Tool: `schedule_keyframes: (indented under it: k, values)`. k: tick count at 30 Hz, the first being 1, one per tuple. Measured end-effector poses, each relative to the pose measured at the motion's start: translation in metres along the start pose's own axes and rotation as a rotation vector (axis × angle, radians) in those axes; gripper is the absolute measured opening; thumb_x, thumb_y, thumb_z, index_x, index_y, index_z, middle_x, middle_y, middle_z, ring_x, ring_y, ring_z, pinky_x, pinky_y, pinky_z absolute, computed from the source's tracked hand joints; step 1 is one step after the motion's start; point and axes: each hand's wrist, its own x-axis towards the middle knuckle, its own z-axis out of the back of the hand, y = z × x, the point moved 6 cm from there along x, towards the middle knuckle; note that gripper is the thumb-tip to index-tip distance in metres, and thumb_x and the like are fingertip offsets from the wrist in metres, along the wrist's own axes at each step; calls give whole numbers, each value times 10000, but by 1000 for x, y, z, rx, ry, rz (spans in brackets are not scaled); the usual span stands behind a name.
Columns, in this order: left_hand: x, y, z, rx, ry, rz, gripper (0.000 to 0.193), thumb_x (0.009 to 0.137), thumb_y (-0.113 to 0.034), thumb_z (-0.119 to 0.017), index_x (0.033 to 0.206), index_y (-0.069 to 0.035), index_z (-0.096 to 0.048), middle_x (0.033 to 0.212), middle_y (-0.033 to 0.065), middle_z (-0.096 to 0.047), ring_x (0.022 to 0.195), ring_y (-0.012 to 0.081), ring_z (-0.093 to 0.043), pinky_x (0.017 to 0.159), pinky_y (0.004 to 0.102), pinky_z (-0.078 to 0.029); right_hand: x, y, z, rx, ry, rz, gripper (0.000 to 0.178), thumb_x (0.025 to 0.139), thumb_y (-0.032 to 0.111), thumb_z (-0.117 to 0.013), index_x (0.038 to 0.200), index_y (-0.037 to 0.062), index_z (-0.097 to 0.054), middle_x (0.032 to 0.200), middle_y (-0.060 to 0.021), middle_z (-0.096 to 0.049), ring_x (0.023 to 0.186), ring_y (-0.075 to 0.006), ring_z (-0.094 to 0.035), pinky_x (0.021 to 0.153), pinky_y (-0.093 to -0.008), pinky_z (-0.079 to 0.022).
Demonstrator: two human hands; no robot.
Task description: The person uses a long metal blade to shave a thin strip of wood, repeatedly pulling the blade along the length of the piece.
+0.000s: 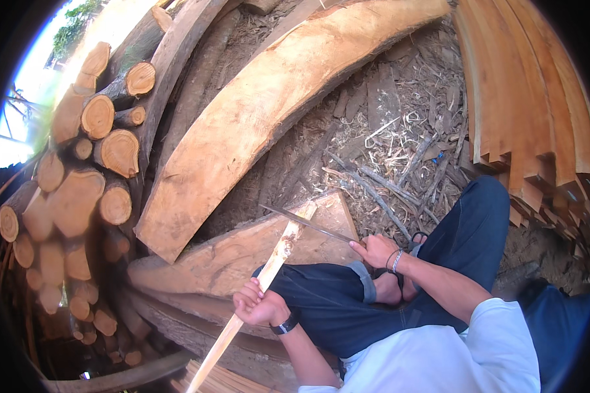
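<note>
My left hand [261, 304] is closed around a pale, peeled wooden stick [275, 259], which slants from the lower left up toward the middle. A knotty patch with bits of darker bark shows near its upper end. In my right hand [377, 251] is a long knife [324, 230], my fingers wrapped around its handle, which they hide. The thin dark blade points up and left and crosses the stick just below its top end. Beneath that end lies a flat wooden slab [337, 213], beside my crossed legs.
A large curved slab [275, 85] spans the ground ahead. Cut logs [98, 116] are stacked at the left, and sawn boards [518, 85] at the right. Shavings [413, 121] and thin sticks [380, 190] litter the ground. More rough slabs [210, 331] lie at lower left.
</note>
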Motion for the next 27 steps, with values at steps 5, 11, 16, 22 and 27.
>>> schedule_keyframes:
  k: [5, 11, 16, 22, 27]
  values:
    - [1, 2, -9, 7, 5, -19, 284, 780, -187, -389, 557, -174, -214, 483, -4, -196, 464, 134, -221, 644, 321, -355, 6, -4, -7, 57, -47, -22, 753, 926, 628, -399, 768, -45, -697, 752, -301, -654, 782, -448, -670, 724, -521, -533]
    - [-4, 4, -9, 19, 18, 2, 266, 786, -195, -387, 567, -163, -238, 487, -1, -211, 473, 136, -230, 656, 323, -349, 12, -18, -4, -43, -39, -50, 763, 932, 626, -383, 772, -52, -694, 751, -298, -654, 788, -441, -671, 733, -515, -533]
    - [-3, 4, -10, 9, 18, -11, 275, 796, -197, -380, 564, -166, -234, 489, 0, -209, 475, 132, -228, 645, 324, -340, 0, -7, -6, 5, -6, -20, 778, 937, 621, -373, 773, -71, -687, 761, -300, -654, 792, -442, -668, 727, -496, -541]
    - [2, 5, -12, 3, 14, -3, 288, 801, -206, -384, 559, -170, -232, 483, -6, -199, 474, 132, -228, 641, 318, -333, 6, -10, -5, 34, -64, -54, 793, 940, 615, -370, 759, -94, -676, 749, -316, -645, 778, -447, -666, 753, -503, -536]
    - [3, 5, -15, -24, -1, 23, 295, 800, -212, -390, 557, -172, -228, 481, -5, -200, 474, 134, -232, 639, 317, -331, 18, -29, -1, 1, -87, -86, 777, 938, 610, -382, 764, -85, -684, 760, -297, -656, 784, -446, -667, 767, -507, -531]
